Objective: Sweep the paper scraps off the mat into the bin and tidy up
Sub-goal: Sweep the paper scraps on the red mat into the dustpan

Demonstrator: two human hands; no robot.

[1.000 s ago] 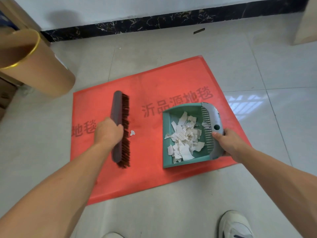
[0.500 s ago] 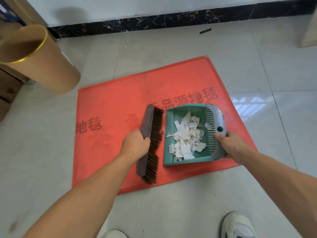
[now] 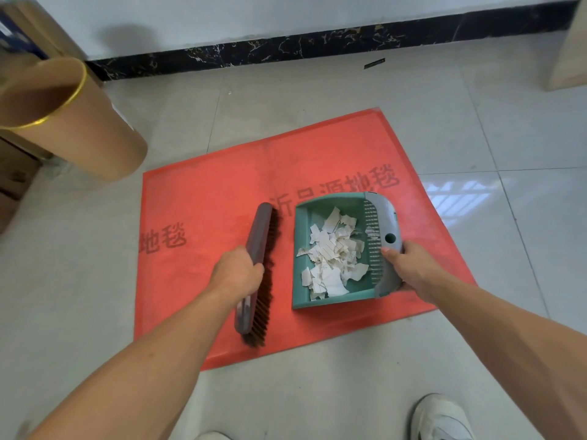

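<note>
A red mat (image 3: 222, 192) with dark printed characters lies on the tiled floor. On its right half sits a green dustpan (image 3: 300, 249) with a grey handle end, holding a heap of white paper scraps (image 3: 333, 255). My right hand (image 3: 409, 268) grips the dustpan's grey handle edge. My left hand (image 3: 236, 274) grips the back of a dark brush (image 3: 259, 236) with brown bristles, which lies just left of the dustpan's open lip, a small gap between them. A brown cylindrical bin (image 3: 79, 122) with a gold rim stands off the mat's far left corner.
A black marble skirting (image 3: 317, 46) runs along the white wall at the back. Cardboard boxes (image 3: 16, 173) stand behind the bin at the left. A beige furniture corner (image 3: 568, 58) is at the far right. My white shoes (image 3: 441, 417) are at the bottom edge.
My left hand swept the brush rightward across the mat up to the dustpan's lip, then drew it slightly back. The single loose scrap near the bristles is gone from the mat. The dustpan stayed put.
</note>
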